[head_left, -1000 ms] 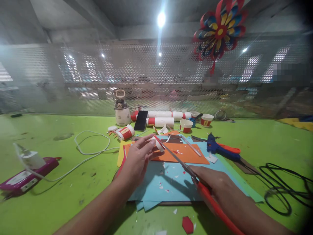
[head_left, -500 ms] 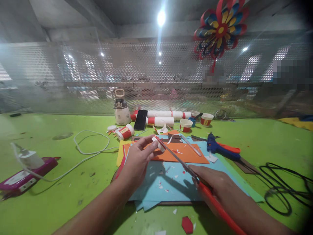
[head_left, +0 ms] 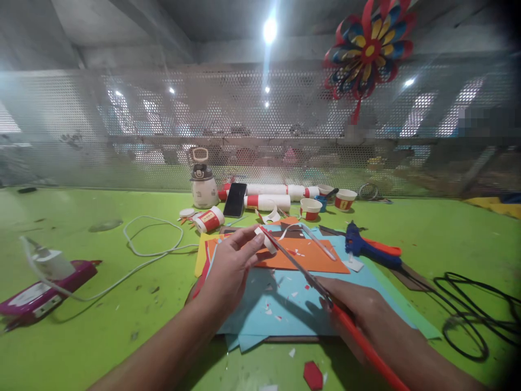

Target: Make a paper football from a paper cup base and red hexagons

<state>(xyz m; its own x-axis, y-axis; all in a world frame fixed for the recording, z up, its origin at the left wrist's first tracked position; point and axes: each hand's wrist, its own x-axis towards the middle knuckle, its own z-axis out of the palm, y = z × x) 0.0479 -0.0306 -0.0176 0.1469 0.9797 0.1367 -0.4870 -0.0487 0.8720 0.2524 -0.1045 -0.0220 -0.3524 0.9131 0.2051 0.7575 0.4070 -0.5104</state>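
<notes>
Pinched between the thumb and fingers of my left hand (head_left: 236, 258) is a small white and red paper piece (head_left: 268, 243). My right hand (head_left: 362, 307) is closed around the red handles of the scissors (head_left: 303, 270), whose blades reach up and left to the paper piece. The blade tips lie at the red edge of the piece; whether they are parted is hard to tell. Beneath both hands are an orange sheet (head_left: 325, 258) and light blue sheets (head_left: 293, 320), with small paper scraps scattered on them.
Behind the sheets stand a bottle (head_left: 203, 190), a phone (head_left: 235, 201), paper cups (head_left: 310, 209) and white rolls (head_left: 272, 203). A blue glue gun (head_left: 366, 250) with a black cable lies at right. A power strip (head_left: 49, 298) with a white cable is at left.
The view has shifted slightly. The paper piece in my left hand is tilted a little differently against the scissor blades; both hands keep nearly the same place.
</notes>
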